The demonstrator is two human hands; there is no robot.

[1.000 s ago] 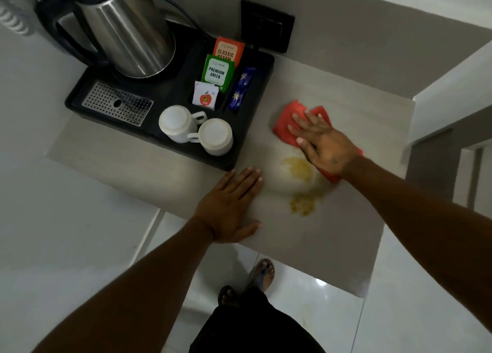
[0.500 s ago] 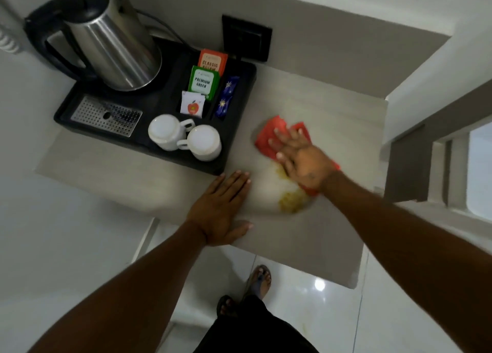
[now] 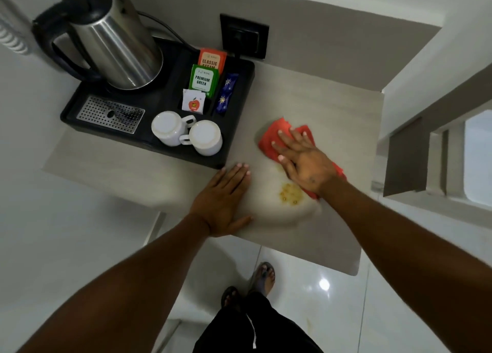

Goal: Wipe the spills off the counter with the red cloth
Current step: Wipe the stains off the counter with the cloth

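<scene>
A red cloth [image 3: 271,137] lies flat on the pale counter [image 3: 332,113], to the right of the tray. My right hand [image 3: 303,161] presses down on it with fingers spread, covering most of the cloth. A small yellow-brown spill [image 3: 290,194] sits just in front of that hand, within a wet smeared patch. My left hand [image 3: 223,201] rests palm down on the counter near its front edge, left of the spill, holding nothing.
A black tray [image 3: 239,129] at the left holds a steel kettle [image 3: 117,44], two upturned white cups [image 3: 186,134], tea sachets [image 3: 203,79] and a drip grate [image 3: 110,113]. A wall socket [image 3: 243,36] is behind. The counter's front edge drops to a shiny floor.
My right hand has slid the red cloth over the upper part of the spill; the yellow stain is smaller and a wet smear surrounds it. The left hand has stayed planted.
</scene>
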